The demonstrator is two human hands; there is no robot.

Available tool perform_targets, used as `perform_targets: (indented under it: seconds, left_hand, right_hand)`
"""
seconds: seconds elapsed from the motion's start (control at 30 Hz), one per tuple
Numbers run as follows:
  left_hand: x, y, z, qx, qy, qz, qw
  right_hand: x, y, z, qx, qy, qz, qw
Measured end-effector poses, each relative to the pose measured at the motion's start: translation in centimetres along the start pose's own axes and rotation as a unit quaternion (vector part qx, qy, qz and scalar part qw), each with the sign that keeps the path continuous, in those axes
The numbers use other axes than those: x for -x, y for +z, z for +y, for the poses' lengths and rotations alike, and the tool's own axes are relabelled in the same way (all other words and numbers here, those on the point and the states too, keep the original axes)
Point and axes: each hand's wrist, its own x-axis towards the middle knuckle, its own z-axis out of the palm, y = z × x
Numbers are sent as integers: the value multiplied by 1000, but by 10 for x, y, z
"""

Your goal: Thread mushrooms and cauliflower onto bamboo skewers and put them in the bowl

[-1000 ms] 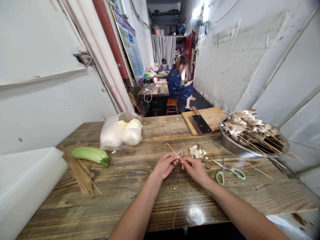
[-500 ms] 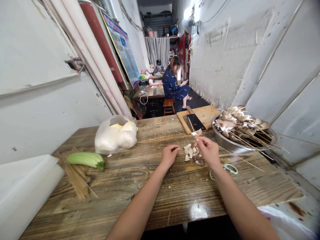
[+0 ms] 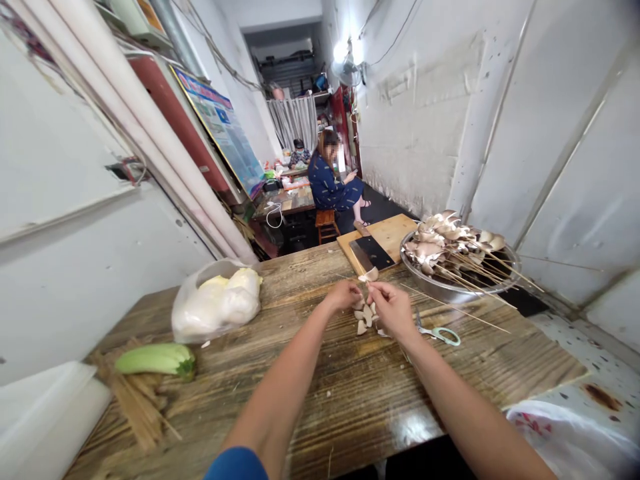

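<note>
My right hand [image 3: 393, 308] is closed in a pinch around a thin skewer, largely hidden now, with a mushroom piece [image 3: 370, 274] at the fingertips. Close beside it on the left, my left hand [image 3: 344, 293] has its fingers curled together; what they hold, if anything, is hidden. Several loose mushroom pieces [image 3: 367, 316] lie on the wooden table [image 3: 300, 360] just below both hands. Scissors with pale green handles [image 3: 447, 336] rest to the right of my right hand, close to the wrist.
A metal basin [image 3: 453, 291] of skewered mushrooms [image 3: 440, 240] stands at the right. Behind my hands, a cleaver [image 3: 375, 253] lies on a cutting board [image 3: 395, 231]. At left are a plastic bag [image 3: 215, 310], a green squash [image 3: 153, 360] and bamboo skewers [image 3: 133, 410]. A person [image 3: 333, 183] sits beyond.
My left hand has moved in toward the right hand and the mushroom pieces. The right hand still holds the skewer. The view has shifted, uncovering more of the scissors.
</note>
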Motion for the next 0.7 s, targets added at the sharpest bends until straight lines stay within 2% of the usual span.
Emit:
perform_targets:
  seconds: [0.1, 0.2, 0.3, 0.43, 0.57, 0.63, 0.7]
  left_hand:
    - [25, -14, -5, 169, -3, 24, 985]
    - [60, -25, -18, 367, -16, 79, 927]
    - [92, -26, -38, 489, -27, 128, 862]
    - [115, -21, -64, 545, -36, 205, 812]
    - [116, -16, -80, 582, -19, 262, 770]
    - [114, -15, -82, 607, -14, 274, 746]
    - [113, -15, -83, 636, -15, 263, 725]
  right_hand:
    - [2, 2, -1, 2, 4, -8, 1000]
    - [7, 6, 1, 14, 3, -37, 999]
    - [17, 15, 4, 44, -16, -90, 995]
    - [34, 29, 11, 95, -37, -179, 979]
    - [46, 37, 20, 123, -44, -246, 961]
    - [48, 38, 24, 132, -42, -261, 955]
    - [49, 39, 25, 143, -40, -270, 951]
